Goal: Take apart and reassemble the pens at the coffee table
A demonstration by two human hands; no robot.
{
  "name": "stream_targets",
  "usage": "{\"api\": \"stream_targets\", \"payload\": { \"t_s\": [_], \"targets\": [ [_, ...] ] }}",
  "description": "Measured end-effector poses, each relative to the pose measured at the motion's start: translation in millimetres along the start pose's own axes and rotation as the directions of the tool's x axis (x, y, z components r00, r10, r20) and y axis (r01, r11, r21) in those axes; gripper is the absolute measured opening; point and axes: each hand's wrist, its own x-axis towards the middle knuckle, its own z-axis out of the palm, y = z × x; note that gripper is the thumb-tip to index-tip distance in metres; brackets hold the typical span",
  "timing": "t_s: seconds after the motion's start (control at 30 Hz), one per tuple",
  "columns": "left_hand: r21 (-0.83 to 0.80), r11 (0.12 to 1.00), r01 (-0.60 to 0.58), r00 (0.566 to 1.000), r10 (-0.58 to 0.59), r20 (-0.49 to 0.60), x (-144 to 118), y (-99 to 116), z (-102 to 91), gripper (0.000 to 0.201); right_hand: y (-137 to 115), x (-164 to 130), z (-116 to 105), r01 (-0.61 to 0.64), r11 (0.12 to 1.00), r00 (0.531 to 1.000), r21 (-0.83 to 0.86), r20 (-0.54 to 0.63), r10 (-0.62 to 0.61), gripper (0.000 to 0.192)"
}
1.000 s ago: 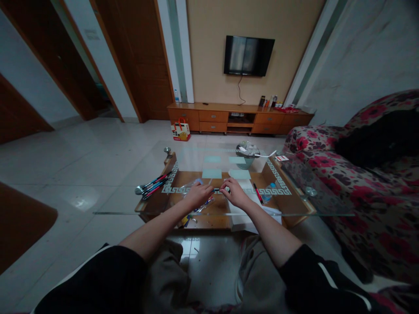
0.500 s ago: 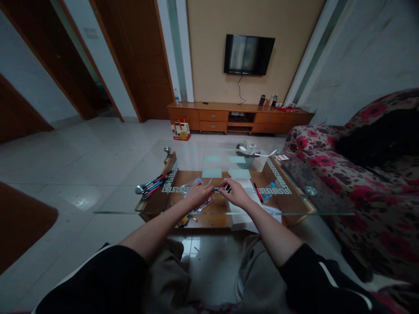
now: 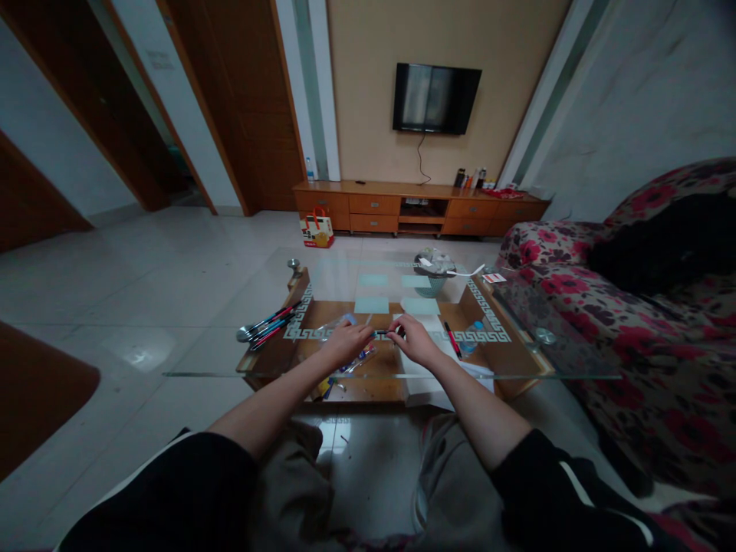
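I see a clear glass tabletop (image 3: 230, 349) with a white key-pattern border. Left of my hands on it lie red and blue pens (image 3: 265, 324); right of it, a red-flowered sofa (image 3: 603, 322).

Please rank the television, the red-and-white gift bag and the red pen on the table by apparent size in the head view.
1. Television
2. Gift bag
3. Red pen

The pen lies nearer the camera, yet looks smallest.
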Motion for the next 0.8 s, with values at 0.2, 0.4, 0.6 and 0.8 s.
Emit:
{"api": "stream_targets", "payload": {
  "t_s": [0.2,0.4,0.6,0.8],
  "targets": [
    [0.005,1.000,0.016,1.000,-0.016,0.001,-1,2,-4.5,0.028,0,0,-1,-0.007,1.000,0.999,0.027,-0.038,0.008,0.007],
    [0.010,1.000,-0.002,0.999,0.002,0.041,0,4,-11.6,0.045,-4,1,-3,0.018,0.998,0.998,0.055,-0.062,-0.014,0.008],
    [0.009,1.000,0.009,0.999,-0.009,0.045,-3,2,-9.2,0.042,-1,1,-1,0.022,0.998,0.995,0.057,-0.103,-0.016,0.013],
    [0.025,0.999,0.024,0.998,-0.025,0.053,-3,1,-5.5,0.033,-1,0,-2,0.005,0.996,0.992,0.084,-0.123,0.005,0.015]
  ]
}}
